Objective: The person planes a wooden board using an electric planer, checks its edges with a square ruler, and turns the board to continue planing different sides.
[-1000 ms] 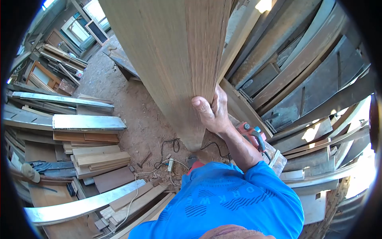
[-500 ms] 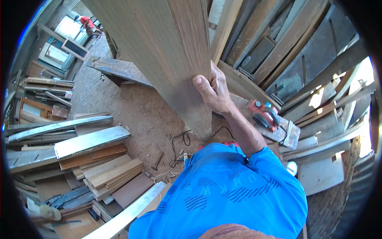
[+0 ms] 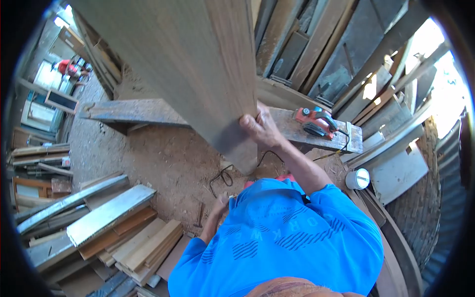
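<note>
A wide wooden plank stands tilted in front of me, its lower end close to my body. My right hand is closed around the plank's right edge, thumb on the broad face and fingers behind it. Down by my waist, my left hand is apart from the plank; its fingers are too blurred to make out. Beyond the plank, a red electric hand planer rests on the right end of a low wooden bench. The plank hides the bench's middle.
Stacked boards lie at the left, with a hammer on the ground beside them. A black cord loops over the dirt. Timber leans at the back right. A white bucket stands at right. A person in red is far off.
My left hand has come into view beside my waist. My right hand keeps its hold on the plank. The view has shifted, showing more of the bench and the bucket.
</note>
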Action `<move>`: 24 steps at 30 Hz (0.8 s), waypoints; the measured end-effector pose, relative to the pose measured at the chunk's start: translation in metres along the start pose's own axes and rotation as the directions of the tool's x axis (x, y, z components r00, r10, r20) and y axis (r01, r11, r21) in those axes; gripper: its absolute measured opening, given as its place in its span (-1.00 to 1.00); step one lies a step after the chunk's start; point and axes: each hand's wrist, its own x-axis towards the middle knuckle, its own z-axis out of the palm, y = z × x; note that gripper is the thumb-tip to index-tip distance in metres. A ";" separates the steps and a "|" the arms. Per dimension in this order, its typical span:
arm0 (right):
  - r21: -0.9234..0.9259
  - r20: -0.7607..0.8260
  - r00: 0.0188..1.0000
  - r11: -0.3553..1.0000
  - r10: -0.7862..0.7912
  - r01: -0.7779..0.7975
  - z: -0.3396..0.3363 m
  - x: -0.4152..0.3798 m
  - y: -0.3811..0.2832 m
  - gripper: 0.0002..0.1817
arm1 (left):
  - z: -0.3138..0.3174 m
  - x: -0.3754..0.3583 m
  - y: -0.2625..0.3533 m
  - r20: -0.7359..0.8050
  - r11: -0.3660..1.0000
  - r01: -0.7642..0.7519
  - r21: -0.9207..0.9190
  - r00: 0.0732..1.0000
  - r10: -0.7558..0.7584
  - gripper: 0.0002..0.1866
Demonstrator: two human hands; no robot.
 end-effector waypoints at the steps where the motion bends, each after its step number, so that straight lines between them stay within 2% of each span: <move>1: -0.014 0.002 1.000 1.000 0.017 -0.017 0.000 -0.008 0.010 -0.18 | 0.010 0.015 0.036 0.066 0.990 -0.120 -0.075 0.990 0.125 -0.22; 3: 0.003 -0.020 0.999 0.999 0.036 -0.036 0.004 -0.021 0.017 -0.17 | 0.033 0.039 0.106 0.206 0.919 -0.303 -0.253 0.911 0.357 -0.19; 6: 0.073 -0.087 0.995 0.997 0.040 -0.034 0.009 -0.031 0.012 -0.13 | 0.065 0.052 0.194 0.550 0.874 -0.390 -0.292 0.679 0.487 -0.09; 7: 0.065 -0.102 0.993 0.997 0.057 -0.051 0.007 -0.037 0.014 -0.11 | 0.078 0.045 0.227 0.590 0.929 -0.363 0.076 0.767 0.251 0.11; 9: 0.060 -0.126 0.988 0.995 0.088 -0.081 0.001 -0.043 0.019 -0.08 | 0.095 0.037 0.260 0.676 0.888 -0.370 0.274 0.731 0.096 0.12; 12: 0.135 -0.162 0.984 0.990 0.072 -0.051 0.001 -0.047 -0.002 -0.03 | 0.113 0.021 0.269 0.755 0.927 -0.375 -0.022 0.601 0.261 0.14; 13: 0.135 -0.175 0.983 0.990 0.057 -0.033 0.001 -0.046 -0.012 -0.01 | 0.122 0.016 0.269 0.760 0.921 -0.361 -0.147 0.555 0.339 0.14; 16: 0.063 -0.200 0.979 0.998 0.034 -0.022 -0.002 -0.039 -0.038 0.00 | 0.145 -0.001 0.279 0.745 0.875 -0.315 -0.368 0.463 0.480 0.16; 22: 0.139 -0.006 0.997 0.988 0.072 -0.070 0.002 -0.004 -0.098 -0.07 | 0.164 -0.026 0.290 0.707 0.793 -0.286 -0.537 0.361 0.609 0.20; 24: 0.118 0.018 0.999 0.993 0.029 -0.031 0.007 0.009 -0.114 -0.12 | 0.167 -0.033 0.291 0.692 0.769 -0.278 -0.575 0.335 0.639 0.21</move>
